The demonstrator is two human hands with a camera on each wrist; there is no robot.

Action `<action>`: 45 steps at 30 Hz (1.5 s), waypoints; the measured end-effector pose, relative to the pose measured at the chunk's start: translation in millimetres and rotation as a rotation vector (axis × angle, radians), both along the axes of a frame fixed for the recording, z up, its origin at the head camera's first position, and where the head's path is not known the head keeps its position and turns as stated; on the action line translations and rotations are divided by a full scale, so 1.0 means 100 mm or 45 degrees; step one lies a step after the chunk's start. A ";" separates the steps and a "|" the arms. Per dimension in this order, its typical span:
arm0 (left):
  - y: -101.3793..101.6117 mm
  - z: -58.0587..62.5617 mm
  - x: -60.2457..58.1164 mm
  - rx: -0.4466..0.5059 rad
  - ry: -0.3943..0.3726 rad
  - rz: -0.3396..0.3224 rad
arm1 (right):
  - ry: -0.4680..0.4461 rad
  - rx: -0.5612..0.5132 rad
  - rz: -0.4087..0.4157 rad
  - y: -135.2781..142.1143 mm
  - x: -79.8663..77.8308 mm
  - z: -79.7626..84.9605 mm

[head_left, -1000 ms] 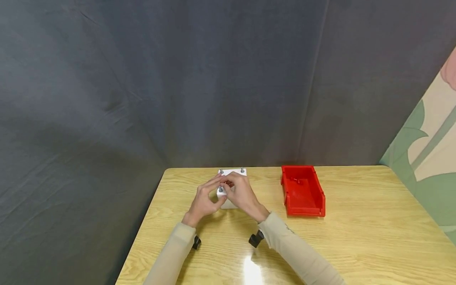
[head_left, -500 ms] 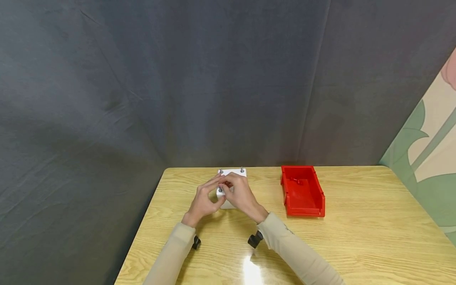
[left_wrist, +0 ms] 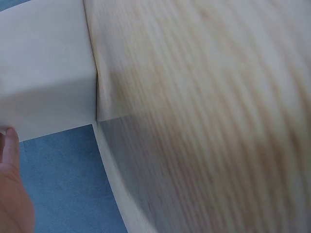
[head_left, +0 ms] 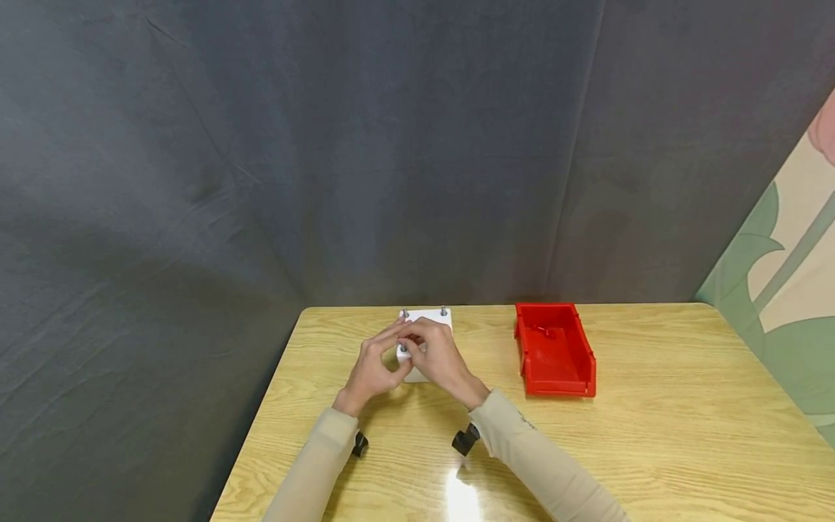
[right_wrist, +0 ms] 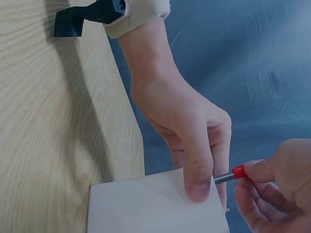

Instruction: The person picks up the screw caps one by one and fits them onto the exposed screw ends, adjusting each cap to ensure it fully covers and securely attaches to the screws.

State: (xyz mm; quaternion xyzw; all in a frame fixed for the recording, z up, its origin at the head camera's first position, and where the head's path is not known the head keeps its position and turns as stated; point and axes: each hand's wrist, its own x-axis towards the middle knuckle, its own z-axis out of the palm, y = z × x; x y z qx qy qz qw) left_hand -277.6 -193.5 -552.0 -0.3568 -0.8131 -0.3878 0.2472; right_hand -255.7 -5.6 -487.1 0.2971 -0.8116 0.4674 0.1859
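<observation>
A white block (head_left: 420,374) stands on the table with upright metal studs (head_left: 444,311) at its top corners. My left hand (head_left: 372,371) grips its left side; in the right wrist view the thumb (right_wrist: 198,182) lies flat on one face of the block. My right hand (head_left: 443,357) is over the near left corner. There its thumb and forefinger pinch a small red cap (right_wrist: 238,172) at the end of a metal stud (right_wrist: 224,178). In the left wrist view one side of the block (left_wrist: 43,63) shows, with a fingertip (left_wrist: 10,141) at its edge.
A red open-front bin (head_left: 554,348) stands right of the block, with a few small red pieces (head_left: 543,331) inside. The wooden table (head_left: 652,406) ends at a grey curtain (head_left: 430,159) behind. Black camera mounts (head_left: 465,440) hang below both wrists.
My right hand has shifted very slightly left and its fingertips now cover more of the near left stud. The left hand, block and bin have stayed put.
</observation>
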 end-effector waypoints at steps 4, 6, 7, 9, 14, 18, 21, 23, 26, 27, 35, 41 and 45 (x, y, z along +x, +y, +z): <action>0.00 0.00 0.00 0.003 -0.008 -0.006 | 0.013 0.011 0.003 0.00 -0.01 -0.01; 0.00 0.00 0.00 0.002 -0.016 -0.007 | 0.011 0.018 0.003 0.00 -0.01 -0.02; -0.01 0.00 0.00 0.001 -0.022 -0.006 | 0.007 0.021 0.003 0.00 -0.01 -0.03; -0.01 -0.01 0.00 0.000 -0.033 -0.003 | -0.007 0.028 0.002 0.00 -0.01 -0.03; -0.02 -0.03 0.02 -0.002 -0.053 0.003 | -0.026 0.024 -0.007 0.00 0.00 -0.06; -0.02 -0.03 0.03 -0.005 -0.053 0.008 | -0.022 0.027 -0.009 0.00 0.01 -0.07; -0.02 -0.04 0.03 -0.004 -0.048 0.007 | -0.016 0.030 -0.009 0.00 0.01 -0.07; -0.02 -0.05 0.03 -0.003 -0.045 0.007 | -0.010 0.033 -0.009 0.00 0.02 -0.08; -0.02 -0.05 0.03 -0.003 -0.044 0.006 | 0.009 0.034 -0.004 0.00 0.02 -0.09; -0.02 -0.05 0.03 -0.004 -0.044 0.006 | 0.014 0.035 -0.005 0.00 0.02 -0.09; -0.01 -0.03 0.01 -0.008 -0.054 0.003 | 0.020 0.032 -0.004 0.01 0.00 -0.10; -0.01 -0.02 0.00 -0.009 -0.054 -0.002 | 0.055 0.029 -0.010 0.01 -0.02 -0.09; -0.01 -0.02 0.00 -0.003 -0.057 -0.003 | 0.049 0.037 -0.013 0.01 -0.02 -0.10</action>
